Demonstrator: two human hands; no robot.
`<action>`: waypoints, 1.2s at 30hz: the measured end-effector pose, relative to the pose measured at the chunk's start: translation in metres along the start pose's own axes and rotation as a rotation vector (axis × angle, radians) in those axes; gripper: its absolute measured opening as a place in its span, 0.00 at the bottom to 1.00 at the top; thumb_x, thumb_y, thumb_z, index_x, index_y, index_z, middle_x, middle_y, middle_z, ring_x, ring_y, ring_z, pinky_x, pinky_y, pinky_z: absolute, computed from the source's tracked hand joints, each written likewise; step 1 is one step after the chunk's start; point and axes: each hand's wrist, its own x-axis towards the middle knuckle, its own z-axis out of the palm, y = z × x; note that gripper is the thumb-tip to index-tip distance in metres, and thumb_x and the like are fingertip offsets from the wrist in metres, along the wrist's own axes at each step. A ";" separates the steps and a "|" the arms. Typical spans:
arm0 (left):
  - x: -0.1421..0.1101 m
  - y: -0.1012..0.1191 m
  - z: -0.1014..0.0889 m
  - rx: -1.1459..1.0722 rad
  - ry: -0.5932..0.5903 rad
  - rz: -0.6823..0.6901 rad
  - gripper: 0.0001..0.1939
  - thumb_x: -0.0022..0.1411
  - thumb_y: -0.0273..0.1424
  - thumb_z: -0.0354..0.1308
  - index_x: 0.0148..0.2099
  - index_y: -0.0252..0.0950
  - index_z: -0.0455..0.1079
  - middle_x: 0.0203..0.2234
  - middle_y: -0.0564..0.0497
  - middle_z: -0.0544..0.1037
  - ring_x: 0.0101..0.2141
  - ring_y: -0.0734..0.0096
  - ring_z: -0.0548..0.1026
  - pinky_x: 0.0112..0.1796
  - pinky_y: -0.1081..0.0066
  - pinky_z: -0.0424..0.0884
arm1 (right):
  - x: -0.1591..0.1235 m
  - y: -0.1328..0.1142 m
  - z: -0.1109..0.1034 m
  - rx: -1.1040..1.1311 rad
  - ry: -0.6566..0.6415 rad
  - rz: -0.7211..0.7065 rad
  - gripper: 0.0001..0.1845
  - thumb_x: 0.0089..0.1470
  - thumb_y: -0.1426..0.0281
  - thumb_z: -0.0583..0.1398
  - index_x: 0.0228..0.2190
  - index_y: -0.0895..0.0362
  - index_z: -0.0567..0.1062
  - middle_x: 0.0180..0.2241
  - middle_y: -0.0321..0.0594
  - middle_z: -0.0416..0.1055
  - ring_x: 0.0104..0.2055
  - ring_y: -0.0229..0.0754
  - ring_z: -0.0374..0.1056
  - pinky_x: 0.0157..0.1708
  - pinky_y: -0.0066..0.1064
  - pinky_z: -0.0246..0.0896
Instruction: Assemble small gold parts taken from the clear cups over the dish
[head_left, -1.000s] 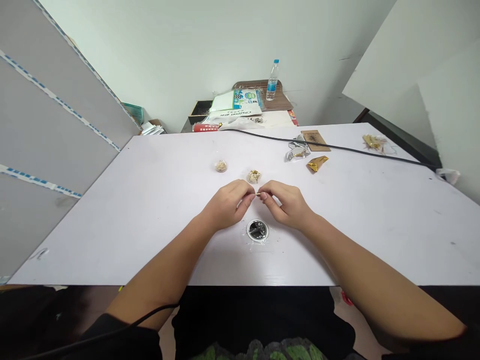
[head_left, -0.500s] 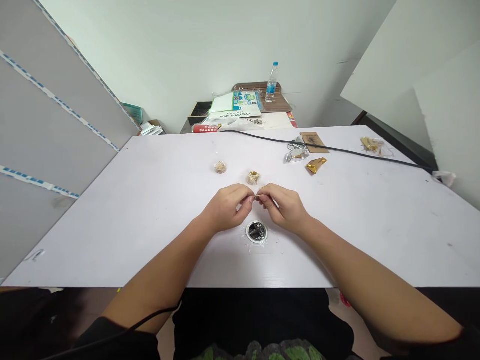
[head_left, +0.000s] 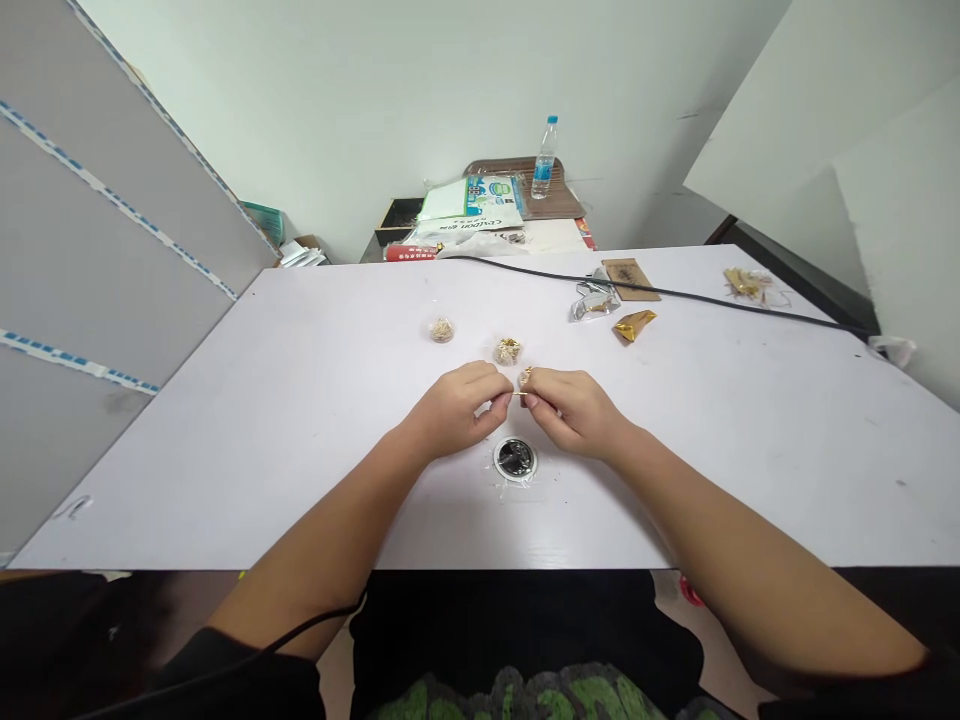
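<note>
A thin gold-coloured stick-like piece (head_left: 519, 393) spans the small gap between my two hands. My left hand (head_left: 461, 408) pinches its left end between thumb and fingers. My right hand (head_left: 574, 408) pinches the other end. Just beyond the right fingertips shows a small gold-and-white item (head_left: 526, 376), partly hidden by that hand. Past my hands stands a small clear container of pale and gold pieces (head_left: 508, 350), and farther left another clear container of pale pieces (head_left: 442, 330). What the piece is exactly is too small to tell.
A round grommet (head_left: 515, 459) is set into the white table (head_left: 337, 420) near me. Gold foil packet (head_left: 634, 326), silver packet (head_left: 595, 300) and brown card (head_left: 630, 279) lie at back right. A black cable (head_left: 690, 295) crosses the back. A water bottle (head_left: 544, 160) stands behind.
My right hand has shifted slightly right, widening the gap so more of the thin piece shows. The small gold-and-white item beyond it is more visible. The view has tilted slightly.
</note>
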 end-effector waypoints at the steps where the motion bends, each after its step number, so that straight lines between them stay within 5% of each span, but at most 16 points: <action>1: 0.000 0.000 0.000 -0.011 -0.007 -0.006 0.08 0.66 0.25 0.48 0.35 0.35 0.66 0.24 0.52 0.70 0.27 0.74 0.67 0.30 0.73 0.67 | 0.000 0.000 0.000 -0.005 -0.012 0.014 0.07 0.56 0.78 0.51 0.29 0.55 0.64 0.24 0.34 0.63 0.23 0.35 0.57 0.24 0.27 0.52; 9: -0.001 0.001 -0.003 -0.061 -0.079 -0.037 0.07 0.67 0.25 0.48 0.35 0.35 0.65 0.25 0.52 0.71 0.26 0.75 0.67 0.30 0.74 0.66 | 0.002 -0.001 0.000 0.043 0.003 0.016 0.11 0.54 0.78 0.51 0.23 0.55 0.57 0.19 0.30 0.53 0.20 0.33 0.49 0.21 0.26 0.46; 22: -0.001 0.001 -0.006 -0.106 -0.132 -0.101 0.08 0.64 0.25 0.49 0.31 0.35 0.63 0.21 0.56 0.67 0.23 0.78 0.63 0.26 0.76 0.62 | 0.000 0.001 0.001 0.058 -0.027 0.020 0.08 0.57 0.78 0.51 0.27 0.56 0.61 0.21 0.31 0.57 0.22 0.32 0.52 0.23 0.24 0.49; 30: 0.001 0.004 -0.005 -0.179 -0.171 -0.247 0.13 0.63 0.26 0.48 0.25 0.34 0.57 0.17 0.58 0.58 0.20 0.81 0.55 0.23 0.77 0.56 | 0.000 -0.002 0.000 0.182 -0.087 0.147 0.08 0.59 0.76 0.50 0.28 0.56 0.62 0.20 0.29 0.55 0.19 0.30 0.51 0.22 0.23 0.48; 36: 0.000 0.005 -0.002 -0.226 -0.132 -0.210 0.11 0.63 0.25 0.48 0.27 0.34 0.61 0.18 0.58 0.60 0.20 0.82 0.56 0.23 0.78 0.56 | -0.001 0.000 -0.002 0.234 -0.149 0.202 0.10 0.64 0.71 0.48 0.29 0.56 0.63 0.21 0.30 0.58 0.21 0.31 0.55 0.24 0.24 0.51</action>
